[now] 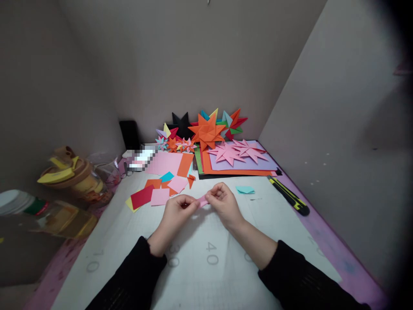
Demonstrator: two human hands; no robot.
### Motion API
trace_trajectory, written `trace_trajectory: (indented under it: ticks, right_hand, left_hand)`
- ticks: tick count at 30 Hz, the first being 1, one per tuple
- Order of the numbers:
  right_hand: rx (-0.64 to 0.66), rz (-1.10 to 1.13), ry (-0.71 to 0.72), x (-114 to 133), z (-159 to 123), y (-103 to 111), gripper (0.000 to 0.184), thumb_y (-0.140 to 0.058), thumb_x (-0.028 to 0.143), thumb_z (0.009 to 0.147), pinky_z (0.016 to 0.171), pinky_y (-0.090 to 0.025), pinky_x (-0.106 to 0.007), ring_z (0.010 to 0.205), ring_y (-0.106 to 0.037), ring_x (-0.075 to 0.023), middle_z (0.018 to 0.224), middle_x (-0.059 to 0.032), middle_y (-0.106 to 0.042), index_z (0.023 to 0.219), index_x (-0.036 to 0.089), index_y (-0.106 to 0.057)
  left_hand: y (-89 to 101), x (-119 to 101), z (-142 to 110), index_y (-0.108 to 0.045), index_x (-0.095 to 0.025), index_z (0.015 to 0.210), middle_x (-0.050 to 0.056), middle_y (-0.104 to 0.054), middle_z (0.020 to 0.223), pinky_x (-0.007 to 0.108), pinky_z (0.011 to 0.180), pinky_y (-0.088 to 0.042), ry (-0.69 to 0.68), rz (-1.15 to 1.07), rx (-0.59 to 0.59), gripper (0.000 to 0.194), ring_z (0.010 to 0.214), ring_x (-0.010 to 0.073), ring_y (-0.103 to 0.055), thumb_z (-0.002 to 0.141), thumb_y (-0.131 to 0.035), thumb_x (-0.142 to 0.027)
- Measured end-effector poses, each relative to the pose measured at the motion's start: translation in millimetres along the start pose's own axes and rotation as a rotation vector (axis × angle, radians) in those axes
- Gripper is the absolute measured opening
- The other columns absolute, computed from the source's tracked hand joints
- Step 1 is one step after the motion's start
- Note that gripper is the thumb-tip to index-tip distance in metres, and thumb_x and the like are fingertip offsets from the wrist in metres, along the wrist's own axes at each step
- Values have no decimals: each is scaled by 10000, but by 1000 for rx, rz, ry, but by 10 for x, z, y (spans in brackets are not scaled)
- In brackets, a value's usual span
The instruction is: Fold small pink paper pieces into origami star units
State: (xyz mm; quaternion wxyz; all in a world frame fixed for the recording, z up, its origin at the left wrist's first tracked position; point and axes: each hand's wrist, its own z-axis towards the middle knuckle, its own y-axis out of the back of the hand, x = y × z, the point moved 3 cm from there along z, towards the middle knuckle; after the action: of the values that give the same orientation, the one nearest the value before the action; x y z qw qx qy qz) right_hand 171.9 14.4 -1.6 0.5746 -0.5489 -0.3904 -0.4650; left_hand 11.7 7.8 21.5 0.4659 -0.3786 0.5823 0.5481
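L hand (181, 207) + R hand (226, 206) pinch pink paper (203, 201) betw. fingertips; prob. light, creasable; grip edges.

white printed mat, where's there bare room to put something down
Bare: between the black sleeves; left of them, below the red paper rectangle; between the right forearm and the black-and-yellow cutter. Crowded: the back, with folded paper stars and flat sheets.

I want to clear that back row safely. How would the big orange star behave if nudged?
The big orange star looks like folded paper, so probably light for its size. Its thin points may bend easily. Propped upright, it could tip or slide.
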Motion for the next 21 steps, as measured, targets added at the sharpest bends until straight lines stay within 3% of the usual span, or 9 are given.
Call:
trace_trajectory:
  ticks: [7, 12, 21]
  right_hand:
    - [89, -200, 10, -7, 2, 3, 201, -652, 246, 731, 621, -434, -264, 632, -566, -137, 672, 31, -585, 869, 214, -510]
    - [17, -128, 33, 33, 16, 37, 232, -669, 249, 726, 616, -424, -251, 644, -569, -133, 694, 32, -596, 883, 222, -500]
    - [-27, -94, 43, 85, 4, 27, 254, -692, 276, 698, 608, -435, -261, 630, -566, -137, 689, 29, -591, 844, 227, -490]
  left_hand:
    - [76, -15, 35, -665, -156, 698, 36, -687, 730, 247, 651, -466, 9, -40, -75, 154, 702, 163, -616, 709, -663, -309]
    - [81, 7, 46, -676, -147, 779, 52, -698, 808, 247, 650, -472, 35, -131, -25, 220, 727, 166, -623, 677, -711, -338]
    - [90, 61, 51, -680, -152, 715, 40, -695, 751, 246, 638, -457, 69, -191, -94, 223, 685, 156, -608, 642, -745, -353]
